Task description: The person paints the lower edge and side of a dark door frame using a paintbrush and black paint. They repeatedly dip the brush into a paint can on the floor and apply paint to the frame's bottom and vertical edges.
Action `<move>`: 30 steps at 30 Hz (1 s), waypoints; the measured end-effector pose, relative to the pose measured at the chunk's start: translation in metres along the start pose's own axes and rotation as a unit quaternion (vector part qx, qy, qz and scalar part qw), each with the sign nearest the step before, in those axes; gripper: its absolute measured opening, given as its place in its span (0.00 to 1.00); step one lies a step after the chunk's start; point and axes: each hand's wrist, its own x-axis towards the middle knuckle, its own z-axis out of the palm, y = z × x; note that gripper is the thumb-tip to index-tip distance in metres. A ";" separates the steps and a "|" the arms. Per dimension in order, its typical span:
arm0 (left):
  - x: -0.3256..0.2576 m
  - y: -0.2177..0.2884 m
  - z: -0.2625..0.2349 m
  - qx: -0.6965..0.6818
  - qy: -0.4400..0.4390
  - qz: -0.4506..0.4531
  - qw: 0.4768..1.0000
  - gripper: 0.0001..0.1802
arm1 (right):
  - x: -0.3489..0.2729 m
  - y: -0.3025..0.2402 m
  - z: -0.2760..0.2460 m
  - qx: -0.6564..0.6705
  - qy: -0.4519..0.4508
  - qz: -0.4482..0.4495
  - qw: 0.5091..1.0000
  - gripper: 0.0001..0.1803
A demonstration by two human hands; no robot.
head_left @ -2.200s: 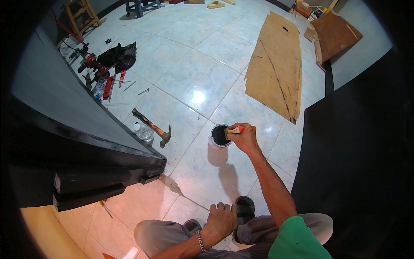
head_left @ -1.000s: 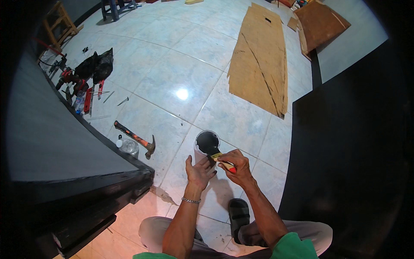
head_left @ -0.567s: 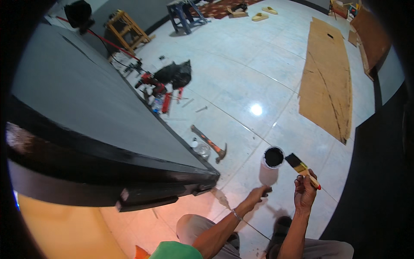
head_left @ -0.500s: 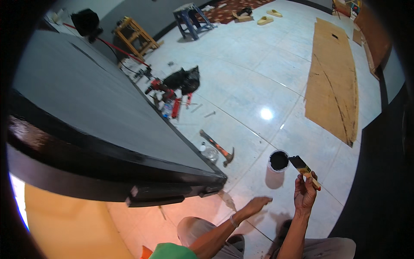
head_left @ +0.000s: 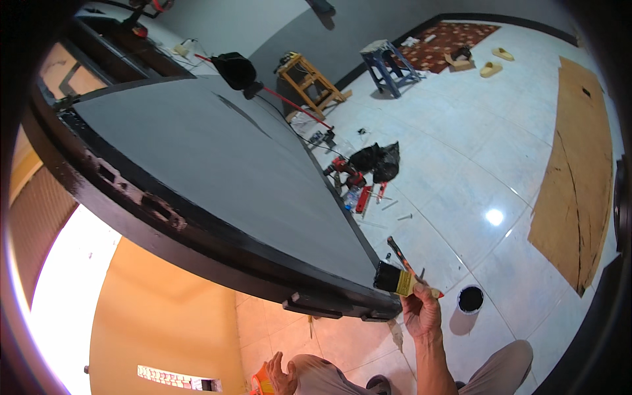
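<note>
The pale tiled floor carried a paint pot, a hammer near it, a long brown sheet, a black bag beside a red drill, a blue stool and yellow slippers.

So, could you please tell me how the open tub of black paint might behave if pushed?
The tub would probably slide fairly easily, standing on smooth, glossy tiles. A sharp shove might slop the black paint, since the top is open.
</note>
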 end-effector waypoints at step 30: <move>-0.039 -0.037 -0.330 0.273 -0.608 -0.102 0.739 0.19 | -0.089 0.025 0.375 -0.194 0.316 0.057 0.927 0.14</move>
